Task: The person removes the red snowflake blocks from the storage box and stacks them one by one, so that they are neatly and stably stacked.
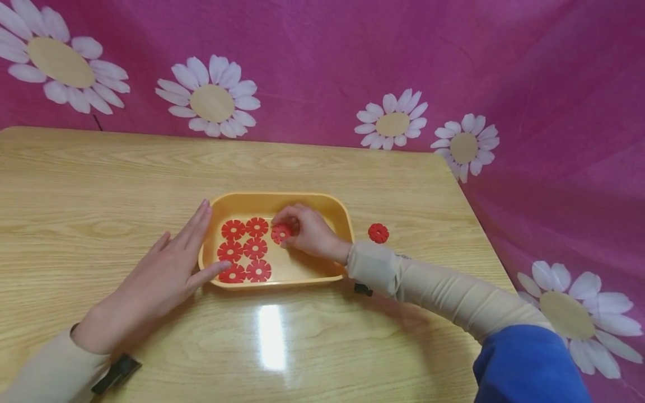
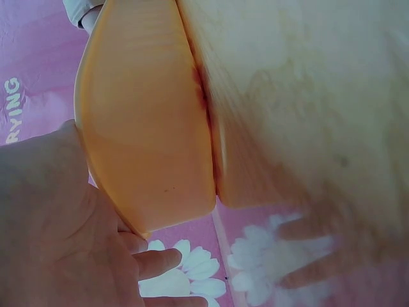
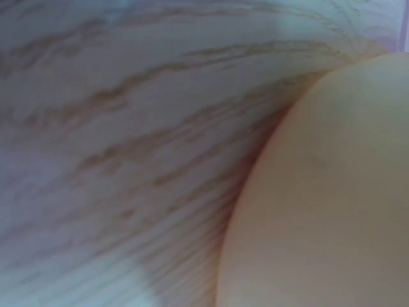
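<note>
A yellow-orange tray (image 1: 307,267) sat on the bench (image 1: 101,179), with six red notched discs (image 1: 260,248) flat in its left part, set in two columns of three. The right hand (image 1: 311,230) was inside the tray, its thumb and fingers pinching a seventh disc (image 1: 276,234) just right of the columns' far end; whether that disc met the tray's floor could not be told. The left hand (image 1: 166,268) lay with fingers straight along the tray's left wall, its thumb reaching over the rim above the nearest left disc. A loose disc (image 1: 374,233) rested on the bench beyond the tray's right end, near the right wrist.
</note>
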The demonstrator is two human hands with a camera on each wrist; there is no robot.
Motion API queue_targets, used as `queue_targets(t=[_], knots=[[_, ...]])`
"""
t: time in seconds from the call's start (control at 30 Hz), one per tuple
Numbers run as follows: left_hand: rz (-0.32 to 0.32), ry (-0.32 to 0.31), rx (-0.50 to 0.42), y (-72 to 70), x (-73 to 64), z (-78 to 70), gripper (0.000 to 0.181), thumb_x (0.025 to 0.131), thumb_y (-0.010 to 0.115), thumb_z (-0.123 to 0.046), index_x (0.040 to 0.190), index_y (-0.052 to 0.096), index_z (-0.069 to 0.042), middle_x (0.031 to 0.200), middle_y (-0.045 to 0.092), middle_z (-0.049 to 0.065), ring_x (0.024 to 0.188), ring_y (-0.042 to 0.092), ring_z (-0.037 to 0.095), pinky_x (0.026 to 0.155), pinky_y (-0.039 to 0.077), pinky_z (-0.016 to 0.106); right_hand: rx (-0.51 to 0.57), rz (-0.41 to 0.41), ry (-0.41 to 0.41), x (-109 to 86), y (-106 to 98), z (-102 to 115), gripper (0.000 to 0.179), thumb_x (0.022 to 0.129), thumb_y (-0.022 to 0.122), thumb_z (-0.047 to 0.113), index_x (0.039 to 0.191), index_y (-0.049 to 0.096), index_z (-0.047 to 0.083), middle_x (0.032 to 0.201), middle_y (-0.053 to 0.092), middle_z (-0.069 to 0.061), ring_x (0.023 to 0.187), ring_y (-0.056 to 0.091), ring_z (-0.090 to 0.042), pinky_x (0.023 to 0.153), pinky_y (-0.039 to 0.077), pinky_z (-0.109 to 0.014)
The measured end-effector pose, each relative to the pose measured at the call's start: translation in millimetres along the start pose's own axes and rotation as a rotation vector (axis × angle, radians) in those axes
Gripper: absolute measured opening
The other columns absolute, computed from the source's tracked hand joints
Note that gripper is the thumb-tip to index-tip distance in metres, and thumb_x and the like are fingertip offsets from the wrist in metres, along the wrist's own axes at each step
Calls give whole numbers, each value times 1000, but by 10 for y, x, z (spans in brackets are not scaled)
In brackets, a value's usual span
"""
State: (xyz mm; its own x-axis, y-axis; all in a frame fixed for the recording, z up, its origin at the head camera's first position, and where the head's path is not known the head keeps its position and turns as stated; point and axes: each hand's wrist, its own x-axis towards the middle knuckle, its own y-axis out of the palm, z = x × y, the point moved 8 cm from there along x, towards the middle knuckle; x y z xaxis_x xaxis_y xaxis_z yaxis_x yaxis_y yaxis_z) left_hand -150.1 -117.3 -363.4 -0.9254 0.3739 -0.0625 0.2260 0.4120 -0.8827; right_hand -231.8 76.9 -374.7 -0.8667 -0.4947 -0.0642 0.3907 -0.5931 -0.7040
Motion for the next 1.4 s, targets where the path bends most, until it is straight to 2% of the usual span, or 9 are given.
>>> queue_targets(t=[0.27,0.57,0.7,0.83,0.97,1.13,1.27,1.4], knots=[[5,-5,3,3,0,-10,103,92,52,-64,156,-10,-13,163,-14,1,148,11,35,109,13,70,-38,3,26,-35,-20,8,34,75,84,3,107,75,9,101,57,-2,90,52,-17,76,45,-23],[10,-2,4,5,13,-19,104,91,52,-65,156,-10,-13,163,-15,0,148,10,34,109,14,70,10,-8,-55,-142,-140,83,33,75,84,3,107,75,4,102,59,-5,94,57,-18,80,51,-21],[-2,2,1,1,19,-18,104,91,53,-64,157,-10,-13,163,-13,0,148,11,33,109,14,70,66,-33,-69,-244,-323,126,35,75,83,2,109,74,2,102,62,-7,92,62,-18,80,54,-22],[-8,5,-2,0,20,-17,103,91,53,-64,157,-9,-14,163,-13,1,148,11,33,109,14,70,129,-101,-82,-383,-647,109,38,74,83,-2,111,73,1,100,61,-8,89,63,-21,79,56,-28],[-12,19,-1,-7,14,-28,102,92,53,-62,157,-10,-13,163,-13,2,148,10,33,109,15,70,153,-198,-59,-560,-1028,-80,41,74,83,-2,113,72,1,104,60,-10,91,63,-23,81,56,-27],[-15,12,-4,-14,-8,-25,100,94,51,-62,156,-12,-16,163,-14,-2,149,9,30,110,15,68,162,-283,119,-807,-1356,-546,41,80,81,7,119,70,5,116,62,-8,100,62,-22,85,53,-22],[-11,7,-11,-14,-17,-17,99,94,50,-62,156,-13,-18,163,-15,-3,149,8,29,110,15,68,140,-294,253,-961,-1429,-902,41,83,79,12,123,68,9,120,59,-7,106,59,-24,86,53,-21],[-10,1,-10,-14,-9,-11,101,93,52,-62,156,-12,-18,163,-13,-1,149,8,29,110,15,69,100,-292,325,-1043,-1390,-1163,41,84,79,12,123,69,9,121,58,-9,106,58,-26,86,52,-22]])
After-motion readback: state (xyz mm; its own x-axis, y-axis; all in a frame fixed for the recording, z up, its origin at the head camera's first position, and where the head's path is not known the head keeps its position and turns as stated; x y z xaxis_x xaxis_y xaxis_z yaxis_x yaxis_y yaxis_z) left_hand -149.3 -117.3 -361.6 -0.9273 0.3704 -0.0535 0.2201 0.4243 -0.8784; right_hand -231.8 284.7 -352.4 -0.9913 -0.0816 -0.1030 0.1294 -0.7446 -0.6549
